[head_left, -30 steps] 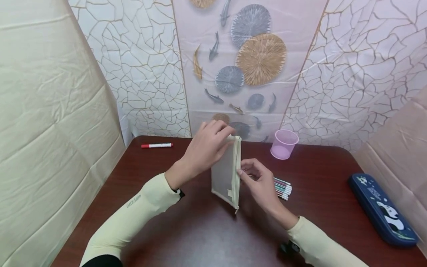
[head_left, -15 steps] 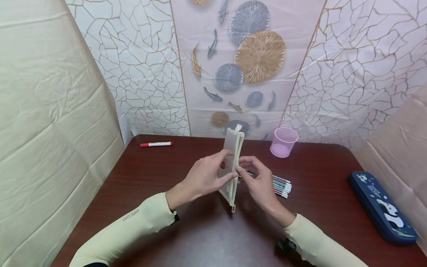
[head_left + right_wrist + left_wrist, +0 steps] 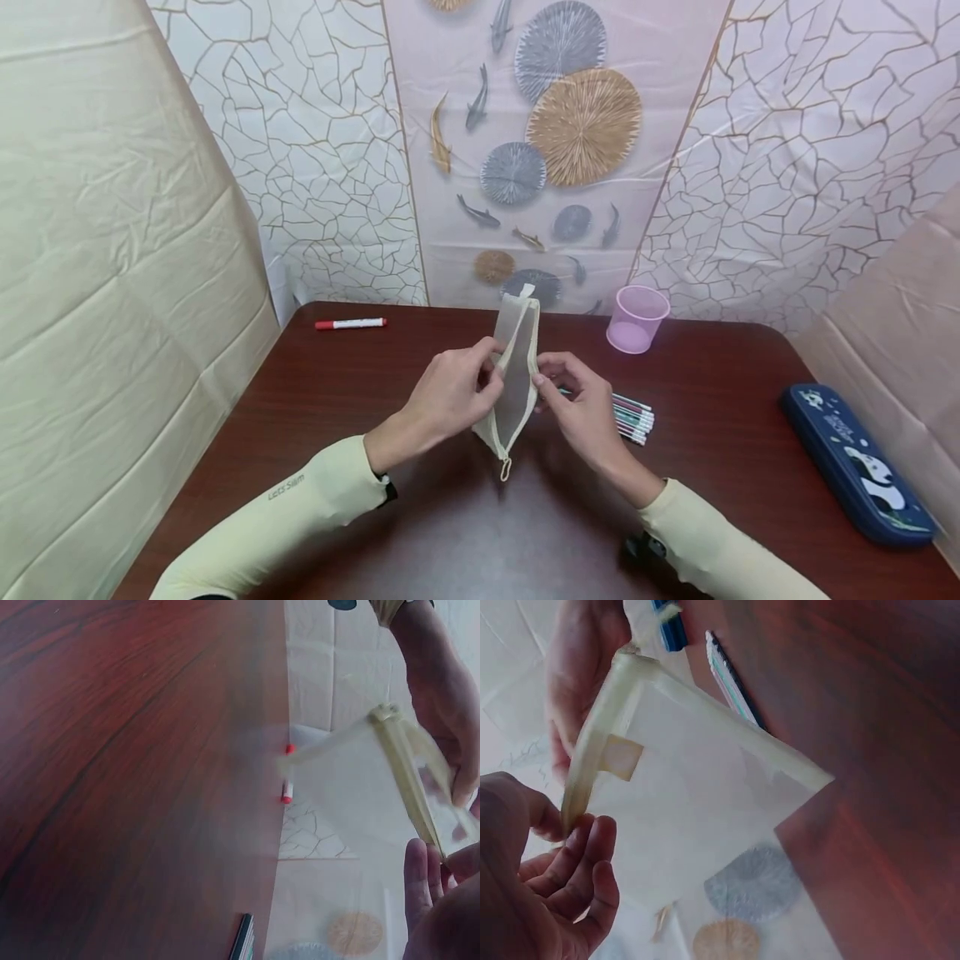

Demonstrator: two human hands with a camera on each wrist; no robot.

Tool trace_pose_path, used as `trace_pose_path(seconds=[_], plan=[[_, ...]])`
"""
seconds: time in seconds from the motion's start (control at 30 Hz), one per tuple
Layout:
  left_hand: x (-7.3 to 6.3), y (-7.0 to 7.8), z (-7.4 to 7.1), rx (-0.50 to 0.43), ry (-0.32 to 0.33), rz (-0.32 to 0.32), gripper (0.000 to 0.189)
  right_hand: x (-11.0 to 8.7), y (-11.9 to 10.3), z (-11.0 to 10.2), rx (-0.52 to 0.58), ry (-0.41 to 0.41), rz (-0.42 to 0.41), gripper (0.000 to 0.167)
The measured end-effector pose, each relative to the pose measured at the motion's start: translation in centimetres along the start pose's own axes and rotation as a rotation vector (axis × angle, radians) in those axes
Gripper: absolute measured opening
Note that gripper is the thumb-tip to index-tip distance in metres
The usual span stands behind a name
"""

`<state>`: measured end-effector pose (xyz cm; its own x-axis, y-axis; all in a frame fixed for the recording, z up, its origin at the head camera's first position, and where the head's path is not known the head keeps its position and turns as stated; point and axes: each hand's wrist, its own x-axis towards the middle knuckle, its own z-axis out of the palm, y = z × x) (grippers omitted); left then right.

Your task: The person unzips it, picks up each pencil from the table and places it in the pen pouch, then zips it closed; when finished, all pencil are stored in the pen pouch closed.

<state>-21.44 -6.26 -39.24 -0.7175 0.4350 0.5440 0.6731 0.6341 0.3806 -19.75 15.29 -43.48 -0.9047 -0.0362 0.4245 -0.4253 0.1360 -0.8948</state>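
A see-through pouch (image 3: pixel 517 392) with cream zipper edging stands upright between my hands in the head view, its mouth spread wide toward me. My left hand (image 3: pixel 453 392) pinches the left edge of the mouth; in the left wrist view its thumb and fingers (image 3: pixel 577 862) close on the zipper band beside a small tag (image 3: pixel 621 757). The opposite edge is pinched by my right hand (image 3: pixel 577 400). A zipper pull loop (image 3: pixel 506 469) hangs at the near end. Through the clear side of the pouch (image 3: pixel 337 787) the wall shows in the right wrist view.
Several pencils (image 3: pixel 633 419) lie in a bundle just right of my right hand. A pink cup (image 3: pixel 637 321) stands at the back, a red and white marker (image 3: pixel 351 324) lies at the back left, and a navy panda pencil case (image 3: pixel 858 467) rests on the right.
My left hand has come down from the pouch's far top corner to its zipper edge. The mouth, closed together before, has spread apart as that edge moved left.
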Motion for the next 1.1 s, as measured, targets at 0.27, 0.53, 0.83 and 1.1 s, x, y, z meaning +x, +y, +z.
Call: trace_pose_path(seconds=[0.27, 0.53, 0.83, 1.1], plan=[[0.1, -0.7, -2.2, 0.108, 0.026, -0.044, 0.011, 0.2, 1.2, -1.0, -0.046, 0.021, 0.062, 0.017], [-0.1, -1.0, -4.7, 0.169, -0.052, -0.107, 0.009, 0.4, 2.5, -2.5, -0.166, 0.002, 0.122, 0.015], [-0.2, -1.6, -5.7, -0.006, -0.174, -0.25, 0.009, 0.5, 2.7, -2.6, -0.243, -0.059, 0.212, 0.015], [-0.3, -1.6, -4.4, -0.471, -0.324, -0.453, 0.007, 0.7, 3.1, -1.1, -0.227, -0.177, 0.209, 0.013]])
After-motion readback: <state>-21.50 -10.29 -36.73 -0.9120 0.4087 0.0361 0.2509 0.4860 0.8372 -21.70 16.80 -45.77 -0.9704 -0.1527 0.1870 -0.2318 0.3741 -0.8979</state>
